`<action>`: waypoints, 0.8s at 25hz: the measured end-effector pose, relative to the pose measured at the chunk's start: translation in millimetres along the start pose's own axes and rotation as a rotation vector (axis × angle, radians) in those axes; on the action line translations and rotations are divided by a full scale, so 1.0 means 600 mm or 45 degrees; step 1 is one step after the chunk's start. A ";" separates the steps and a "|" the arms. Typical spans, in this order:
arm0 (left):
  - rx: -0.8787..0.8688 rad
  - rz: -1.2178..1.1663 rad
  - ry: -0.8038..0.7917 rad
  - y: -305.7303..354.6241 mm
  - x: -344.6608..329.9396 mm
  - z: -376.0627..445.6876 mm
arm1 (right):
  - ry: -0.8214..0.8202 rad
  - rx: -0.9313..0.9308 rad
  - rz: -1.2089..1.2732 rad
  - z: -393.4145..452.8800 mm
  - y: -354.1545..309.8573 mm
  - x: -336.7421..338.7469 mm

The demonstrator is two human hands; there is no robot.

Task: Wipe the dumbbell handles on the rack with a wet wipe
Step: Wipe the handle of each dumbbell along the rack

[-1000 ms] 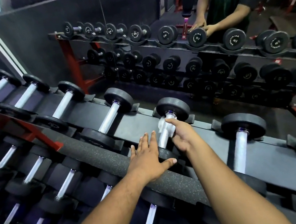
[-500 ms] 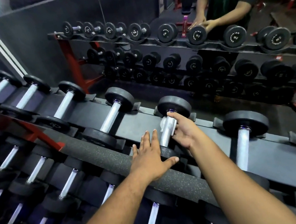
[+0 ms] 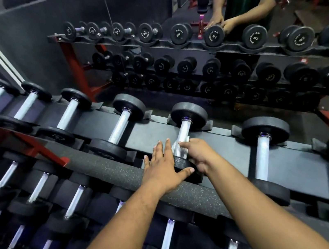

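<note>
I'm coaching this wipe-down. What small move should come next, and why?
Probably slide the right hand with the wet wipe up the handle toward the far weight; the wipe sits at the near end, bare metal above, while the left hand steadies the near head.

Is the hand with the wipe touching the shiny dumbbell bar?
Touching. The head view shows the right hand closed around the dumbbell handle, with the white wet wipe pressed between fingers and metal.
</note>
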State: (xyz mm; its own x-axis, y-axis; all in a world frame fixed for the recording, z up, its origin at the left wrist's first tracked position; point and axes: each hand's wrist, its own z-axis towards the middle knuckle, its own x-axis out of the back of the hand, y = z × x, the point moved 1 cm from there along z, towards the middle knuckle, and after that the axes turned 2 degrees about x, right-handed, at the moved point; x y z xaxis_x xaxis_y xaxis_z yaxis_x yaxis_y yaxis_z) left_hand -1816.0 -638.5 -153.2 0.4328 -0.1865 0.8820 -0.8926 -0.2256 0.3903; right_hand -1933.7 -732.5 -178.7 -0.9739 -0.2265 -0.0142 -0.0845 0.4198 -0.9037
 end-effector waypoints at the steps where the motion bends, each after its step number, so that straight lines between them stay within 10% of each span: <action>1: 0.007 -0.002 0.008 0.000 0.001 -0.001 | 0.116 0.098 -0.061 0.005 -0.010 -0.007; 4: 0.003 -0.014 0.008 0.001 0.002 -0.001 | 0.324 0.570 -0.814 -0.001 -0.021 0.011; 8: -0.016 -0.023 0.017 -0.004 0.001 0.001 | -0.089 0.739 -1.802 -0.043 0.007 0.048; 11: -0.016 -0.002 0.015 -0.002 0.001 0.001 | -0.026 1.008 -2.290 -0.020 -0.007 0.051; 17: 0.013 -0.028 0.001 0.001 0.005 -0.001 | 0.014 1.200 -2.603 0.031 -0.033 0.040; 20: 0.008 -0.033 0.002 0.000 0.002 -0.004 | -0.541 1.448 -2.479 0.023 -0.020 0.042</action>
State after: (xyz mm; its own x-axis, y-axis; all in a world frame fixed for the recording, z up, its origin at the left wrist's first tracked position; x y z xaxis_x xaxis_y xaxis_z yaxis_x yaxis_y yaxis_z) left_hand -1815.4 -636.5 -151.4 0.4555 -0.1790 0.8720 -0.8803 -0.2364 0.4113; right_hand -1954.6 -755.1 -174.3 0.1958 0.2190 0.9559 -0.2860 -0.9196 0.2693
